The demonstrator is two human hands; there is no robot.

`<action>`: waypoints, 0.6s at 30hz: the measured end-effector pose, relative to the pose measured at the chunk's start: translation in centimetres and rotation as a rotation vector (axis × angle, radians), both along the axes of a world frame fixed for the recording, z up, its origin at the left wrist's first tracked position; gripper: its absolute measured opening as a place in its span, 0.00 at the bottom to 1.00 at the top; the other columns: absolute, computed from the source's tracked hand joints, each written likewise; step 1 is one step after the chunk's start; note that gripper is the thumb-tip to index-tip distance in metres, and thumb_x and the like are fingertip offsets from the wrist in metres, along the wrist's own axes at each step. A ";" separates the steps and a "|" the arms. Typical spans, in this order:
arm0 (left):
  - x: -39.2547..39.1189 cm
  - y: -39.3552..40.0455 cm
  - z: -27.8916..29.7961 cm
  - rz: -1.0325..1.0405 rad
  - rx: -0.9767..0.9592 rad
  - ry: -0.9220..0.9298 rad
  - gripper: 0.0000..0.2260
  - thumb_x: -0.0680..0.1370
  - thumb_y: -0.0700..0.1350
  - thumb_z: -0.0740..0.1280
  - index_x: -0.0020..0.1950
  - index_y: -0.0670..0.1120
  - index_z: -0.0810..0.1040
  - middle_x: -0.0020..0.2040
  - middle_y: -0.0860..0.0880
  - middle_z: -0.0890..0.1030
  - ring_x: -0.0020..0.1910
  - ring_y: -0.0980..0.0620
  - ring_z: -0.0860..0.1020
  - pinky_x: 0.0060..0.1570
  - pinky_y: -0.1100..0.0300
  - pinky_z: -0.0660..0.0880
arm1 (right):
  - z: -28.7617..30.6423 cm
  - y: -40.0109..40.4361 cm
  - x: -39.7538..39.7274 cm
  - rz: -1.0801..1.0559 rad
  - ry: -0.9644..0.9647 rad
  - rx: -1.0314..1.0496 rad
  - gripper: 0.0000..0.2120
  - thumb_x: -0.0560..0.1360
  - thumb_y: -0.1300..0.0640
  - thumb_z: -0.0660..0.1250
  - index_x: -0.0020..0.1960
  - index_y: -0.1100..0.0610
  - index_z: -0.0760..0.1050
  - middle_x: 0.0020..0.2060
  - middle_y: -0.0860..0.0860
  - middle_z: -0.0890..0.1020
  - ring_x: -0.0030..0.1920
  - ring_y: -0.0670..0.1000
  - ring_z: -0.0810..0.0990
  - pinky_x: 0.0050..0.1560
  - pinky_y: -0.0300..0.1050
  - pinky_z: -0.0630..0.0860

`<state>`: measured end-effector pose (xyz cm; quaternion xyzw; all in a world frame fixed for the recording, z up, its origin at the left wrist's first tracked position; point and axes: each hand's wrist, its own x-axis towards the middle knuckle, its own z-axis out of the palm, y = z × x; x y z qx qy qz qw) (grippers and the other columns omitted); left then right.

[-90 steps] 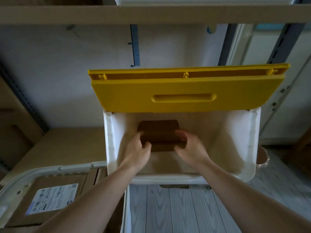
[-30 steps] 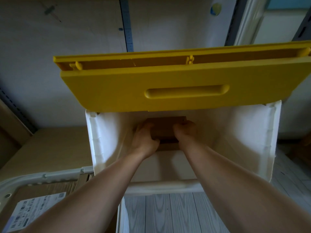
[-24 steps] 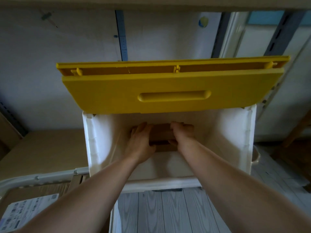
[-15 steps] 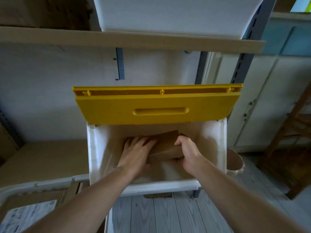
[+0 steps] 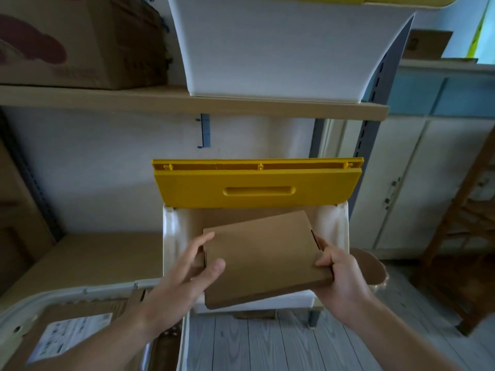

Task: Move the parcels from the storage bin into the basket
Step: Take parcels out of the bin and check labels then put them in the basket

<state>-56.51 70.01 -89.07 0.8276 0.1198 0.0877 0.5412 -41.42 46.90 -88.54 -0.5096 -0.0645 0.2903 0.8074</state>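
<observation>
Half a second ago the flat cardboard parcel (image 5: 261, 259) was still down inside the white storage bin (image 5: 169, 236); now it is lifted above the bin's front rim, tilted, under the raised yellow lid (image 5: 257, 187). The left hand (image 5: 182, 287) pinches its left edge, thumb on top, and the right hand (image 5: 341, 277) grips its right corner. The extraction looks done, leaving the carry leftward to the basket (image 5: 88, 291), where a labelled parcel (image 5: 72, 333) already lies.
</observation>
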 end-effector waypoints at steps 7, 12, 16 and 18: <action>-2.8 1.9 1.2 0.299 -0.024 -0.304 0.20 0.84 0.41 0.62 0.69 0.65 0.69 0.66 0.68 0.72 0.67 0.70 0.69 0.71 0.58 0.65 | 0.8 5.2 -3.2 0.117 -0.033 -0.015 0.25 0.72 0.67 0.54 0.64 0.55 0.79 0.54 0.59 0.85 0.53 0.59 0.81 0.55 0.58 0.77; -5.7 4.9 1.7 0.493 -0.077 -0.418 0.21 0.83 0.38 0.61 0.70 0.60 0.67 0.60 0.63 0.78 0.63 0.60 0.77 0.64 0.55 0.75 | 1.1 9.8 -5.6 0.192 -0.067 -0.058 0.14 0.82 0.57 0.59 0.62 0.53 0.80 0.50 0.54 0.87 0.53 0.54 0.82 0.49 0.49 0.77; -7.9 7.2 1.9 0.666 -0.037 -0.433 0.16 0.83 0.42 0.63 0.66 0.59 0.70 0.58 0.60 0.78 0.55 0.67 0.78 0.60 0.58 0.75 | 1.3 13.1 -7.4 0.208 -0.082 -0.061 0.15 0.84 0.46 0.57 0.61 0.47 0.80 0.49 0.50 0.88 0.57 0.54 0.82 0.56 0.55 0.78; -8.8 8.2 1.8 0.734 -0.041 -0.403 0.14 0.83 0.44 0.63 0.66 0.58 0.70 0.57 0.60 0.78 0.54 0.65 0.78 0.58 0.57 0.76 | 1.1 14.5 -8.0 0.227 -0.092 -0.079 0.21 0.84 0.41 0.52 0.63 0.47 0.80 0.52 0.51 0.87 0.56 0.55 0.84 0.59 0.58 0.79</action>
